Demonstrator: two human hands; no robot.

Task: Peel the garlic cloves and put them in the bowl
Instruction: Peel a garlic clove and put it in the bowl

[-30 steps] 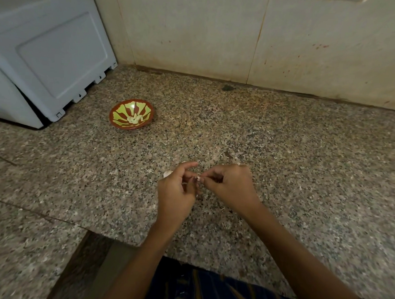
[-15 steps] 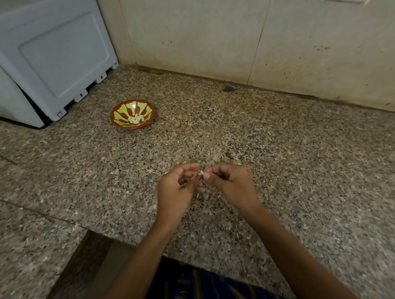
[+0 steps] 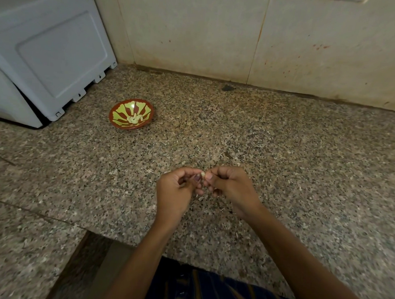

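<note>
Grip: both of our hands pinch one small pale garlic clove point(image 3: 202, 174) between fingertips, left hand point(image 3: 174, 194) and right hand point(image 3: 232, 190) curled, meeting above the speckled granite counter point(image 3: 283, 153).
Change: a second ago the hands worked slightly lower; now we see them lifted and tighter on the clove, so peeling continues.
Bowl: red-and-yellow patterned ceramic bowl point(image 3: 115, 120) sits well apart, far left, holding peeled cloves point(image 3: 135, 118).
Debris: a skin flake point(image 3: 200, 198) lies under the hands.

a speckled brown granite countertop point(image 3: 284, 142) fills the scene, meeting a stained beige tiled wall point(image 3: 198, 30) at the far side; a pale grey plastic appliance point(image 3: 48, 50) stands far left.
</note>
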